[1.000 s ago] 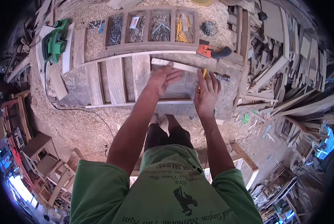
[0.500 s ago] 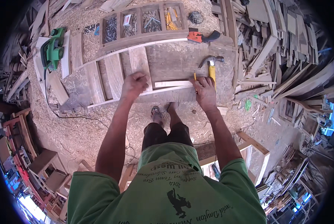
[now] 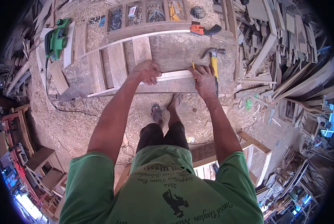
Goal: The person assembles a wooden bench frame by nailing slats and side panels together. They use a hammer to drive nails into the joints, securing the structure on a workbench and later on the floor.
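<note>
My left hand (image 3: 148, 72) has its fingers closed on the left end of a short pale wood strip (image 3: 175, 74). At the strip's other end is my right hand (image 3: 205, 80), with a yellow pencil (image 3: 193, 65) pinched upright in its fingers. The strip lies along the near rail of a ladder-like wooden frame (image 3: 117, 65), whose flat slats run between two long thin rails. A claw hammer (image 3: 214, 61) with a yellow and black handle lies just right of my right hand, close to its fingers.
Beyond the frame sits a divided wooden box (image 3: 152, 27) holding nails and yellow pencils. A handsaw with a black handle (image 3: 213, 30) lies beside it. At left is a green electric planer (image 3: 58, 40) with a trailing cord. Scrap wood (image 3: 292, 30) is piled at right.
My left hand has moved right from the slat to the short strip's left end. The strip now lies slightly farther from me. My right hand keeps the pencil at its other end.
</note>
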Tool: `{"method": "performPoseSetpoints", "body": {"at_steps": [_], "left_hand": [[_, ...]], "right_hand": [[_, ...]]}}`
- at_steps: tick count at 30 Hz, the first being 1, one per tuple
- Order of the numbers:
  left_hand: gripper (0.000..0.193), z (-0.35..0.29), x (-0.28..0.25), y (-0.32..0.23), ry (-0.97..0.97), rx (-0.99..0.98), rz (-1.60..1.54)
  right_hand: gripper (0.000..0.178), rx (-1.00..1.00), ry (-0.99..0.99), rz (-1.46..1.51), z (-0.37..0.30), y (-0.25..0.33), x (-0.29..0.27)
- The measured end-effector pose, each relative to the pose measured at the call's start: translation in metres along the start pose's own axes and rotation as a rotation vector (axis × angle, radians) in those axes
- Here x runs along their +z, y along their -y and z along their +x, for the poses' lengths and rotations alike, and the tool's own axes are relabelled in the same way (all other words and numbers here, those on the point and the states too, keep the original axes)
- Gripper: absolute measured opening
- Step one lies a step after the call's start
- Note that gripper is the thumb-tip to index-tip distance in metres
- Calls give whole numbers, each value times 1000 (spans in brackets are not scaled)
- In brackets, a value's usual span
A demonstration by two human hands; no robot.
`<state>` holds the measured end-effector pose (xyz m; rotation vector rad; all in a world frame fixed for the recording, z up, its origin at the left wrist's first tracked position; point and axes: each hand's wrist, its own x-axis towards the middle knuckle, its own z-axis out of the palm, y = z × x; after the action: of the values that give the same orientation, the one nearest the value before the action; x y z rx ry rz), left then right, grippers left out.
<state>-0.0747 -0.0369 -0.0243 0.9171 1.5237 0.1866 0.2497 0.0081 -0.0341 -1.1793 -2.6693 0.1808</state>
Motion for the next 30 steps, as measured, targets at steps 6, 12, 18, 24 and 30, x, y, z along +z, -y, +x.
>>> {"method": "performPoseSetpoints", "body": {"at_steps": [6, 12, 18, 24, 30], "left_hand": [[26, -3, -7, -7, 63, -27, -13], [33, -2, -10, -2, 111, -21, -61], [34, -3, -17, -1, 152, -2, -100], [31, -8, -20, -8, 197, -9, -89], [35, -8, -18, -4, 172, 18, -123]], "right_hand": [[41, -7, -174, 143, -5, 50, -13], [28, 95, -141, 641, -10, 99, 7], [28, 4, -157, 642, -8, 95, 20], [30, -25, -122, 682, -9, 88, 15], [29, -10, -127, 672, -13, 87, 19]]}}
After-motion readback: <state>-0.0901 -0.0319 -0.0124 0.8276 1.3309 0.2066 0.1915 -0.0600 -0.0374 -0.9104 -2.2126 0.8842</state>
